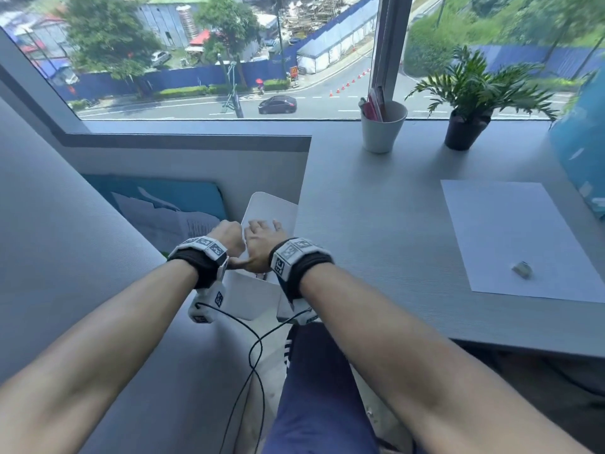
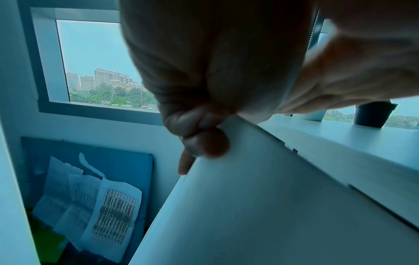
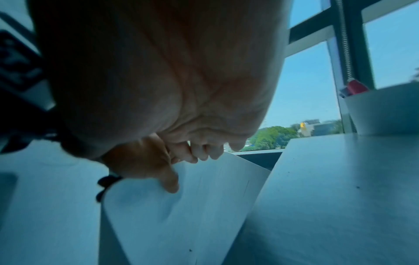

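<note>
A plain white sheet of paper [image 1: 271, 208] hangs tilted in the gap between the desk edge and the grey partition. My left hand [image 1: 229, 234] is curled into a fist at the sheet's left edge. In the left wrist view its thumb [image 2: 204, 143] pinches the sheet [image 2: 249, 206] against a finger underneath. My right hand [image 1: 262, 234] lies palm down on the sheet with its fingers spread. In the right wrist view its thumb [image 3: 170, 184] and bent fingertips press on the upper face of the sheet [image 3: 204, 206], which dimples under the thumb.
The grey desk [image 1: 376, 240] on the right carries a second white sheet [image 1: 514, 237] with a small crumpled scrap [image 1: 522, 269], a white cup of pens [image 1: 383, 129] and a potted plant [image 1: 468, 119]. Torn printed papers [image 1: 170, 221] lean on a blue board below the window. A grey partition [image 1: 65, 240] stands left.
</note>
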`<state>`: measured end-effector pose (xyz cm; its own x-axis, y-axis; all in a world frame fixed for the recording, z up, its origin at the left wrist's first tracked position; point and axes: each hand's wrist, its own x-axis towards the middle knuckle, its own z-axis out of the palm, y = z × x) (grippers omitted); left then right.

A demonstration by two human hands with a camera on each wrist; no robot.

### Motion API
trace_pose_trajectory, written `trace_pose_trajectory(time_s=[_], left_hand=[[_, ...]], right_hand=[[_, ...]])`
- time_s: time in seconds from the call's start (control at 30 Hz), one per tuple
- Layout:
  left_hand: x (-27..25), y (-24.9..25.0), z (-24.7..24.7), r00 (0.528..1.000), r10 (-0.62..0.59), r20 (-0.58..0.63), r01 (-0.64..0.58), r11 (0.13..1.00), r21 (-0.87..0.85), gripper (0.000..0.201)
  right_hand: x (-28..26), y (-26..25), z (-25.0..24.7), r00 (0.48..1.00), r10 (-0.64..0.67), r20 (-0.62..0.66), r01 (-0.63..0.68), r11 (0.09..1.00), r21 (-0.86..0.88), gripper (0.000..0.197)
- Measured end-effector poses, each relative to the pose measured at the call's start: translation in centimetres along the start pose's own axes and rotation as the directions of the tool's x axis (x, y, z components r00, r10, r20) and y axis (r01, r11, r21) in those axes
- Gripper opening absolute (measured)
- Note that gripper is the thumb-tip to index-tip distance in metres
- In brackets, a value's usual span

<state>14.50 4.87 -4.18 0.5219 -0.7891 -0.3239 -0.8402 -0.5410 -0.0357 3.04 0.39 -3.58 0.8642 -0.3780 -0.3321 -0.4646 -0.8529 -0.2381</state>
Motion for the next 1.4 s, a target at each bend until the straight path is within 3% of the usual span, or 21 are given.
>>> trace_pose_trajectory(time_s=[0.17, 0.3, 0.4, 0.47, 0.57, 0.63, 0.67, 0.73, 0.83, 0.9, 0.97, 1.03, 1.1, 1.17, 1.27, 1.4], left_hand=[[-1.0, -0.5, 0.1, 0.999, 0.005, -0.032, -0.007, 0.999, -0.034, 0.018], [-1.8, -0.3, 0.2, 1.0, 0.013, -0.023, -0.014, 1.0, -0.024, 0.022], [-2.3, 0.0, 0.4, 1.0, 0.008, -0.023, -0.008, 1.0, 0.007, 0.024], [-2.2, 0.1, 0.7, 1.0, -0.01, -0.019, 0.01, 1.0, -0.002, 0.024], [-1.8, 0.6, 0.6, 0.999, -0.029, -0.016, 0.029, 0.999, -0.022, 0.024], [-1.4, 0.8, 0.3, 0.999, -0.041, -0.02, 0.04, 0.999, -0.032, 0.025], [-1.4, 1.1, 0.3, 0.999, -0.046, -0.022, 0.045, 0.998, -0.033, 0.026], [-1.2, 1.5, 0.3, 0.999, -0.041, -0.028, 0.04, 0.999, -0.03, 0.027], [-1.4, 1.7, 0.6, 0.999, -0.032, -0.017, 0.031, 0.999, -0.017, 0.026], [-1.7, 1.6, 0.8, 1.0, -0.025, -0.009, 0.025, 1.0, -0.011, 0.026], [-2.2, 1.3, 0.8, 1.0, -0.023, 0.007, 0.023, 1.0, -0.007, 0.027], [-2.8, 1.2, 1.0, 0.999, -0.029, 0.014, 0.029, 1.0, -0.004, 0.028], [-3.2, 1.0, 1.2, 1.0, -0.024, 0.0, 0.024, 1.0, -0.009, 0.027], [-3.7, 0.6, 1.5, 1.0, -0.027, -0.005, 0.027, 1.0, -0.007, 0.027], [-4.0, -0.2, 2.0, 0.999, -0.034, -0.025, 0.034, 0.999, -0.014, 0.027], [-4.3, -1.1, 2.5, 0.999, -0.044, -0.023, 0.043, 0.999, -0.03, 0.026]], right_hand=[[-2.7, 6.8, -2.0, 0.966, 0.236, -0.106, -0.235, 0.972, 0.02, 0.118], [-5.3, 14.1, -2.0, 0.891, 0.447, -0.083, -0.441, 0.894, 0.074, 0.12], [-4.3, 14.5, -1.8, 0.849, 0.527, -0.044, -0.522, 0.848, 0.087, 0.122], [-2.9, 11.9, -1.3, 0.872, 0.489, 0.01, -0.488, 0.869, 0.084, 0.127], [-1.4, 6.9, 0.6, 0.986, 0.164, 0.025, -0.163, 0.986, -0.04, 0.12], [-1.8, 4.5, 0.9, 0.999, -0.031, 0.037, 0.034, 0.996, -0.087, 0.104], [-2.2, 4.2, 0.8, 0.998, -0.067, 0.004, 0.067, 0.994, -0.082, 0.1], [-3.5, 4.9, 0.1, 0.996, -0.037, -0.077, 0.034, 0.999, -0.041, 0.099], [-6.1, 8.1, -0.8, 0.976, 0.171, -0.135, -0.171, 0.985, 0.011, 0.107], [-7.7, 10.0, -0.9, 0.925, 0.364, -0.11, -0.36, 0.931, 0.059, 0.114], [-8.7, 9.8, 0.2, 0.883, 0.469, -0.021, -0.466, 0.882, 0.071, 0.122], [-8.8, 7.1, 2.0, 0.924, 0.38, 0.032, -0.381, 0.923, 0.048, 0.131], [-8.4, 2.5, 3.5, 0.986, 0.158, 0.058, -0.16, 0.986, 0.038, 0.131], [-7.4, -1.8, 4.3, 0.994, -0.011, 0.107, 0.011, 1.0, 0.002, 0.122], [-6.2, -4.5, 4.4, 0.996, -0.026, 0.081, 0.03, 0.998, -0.05, 0.122], [-5.9, -2.0, 3.5, 0.999, 0.007, 0.042, -0.004, 0.998, -0.063, 0.121]])
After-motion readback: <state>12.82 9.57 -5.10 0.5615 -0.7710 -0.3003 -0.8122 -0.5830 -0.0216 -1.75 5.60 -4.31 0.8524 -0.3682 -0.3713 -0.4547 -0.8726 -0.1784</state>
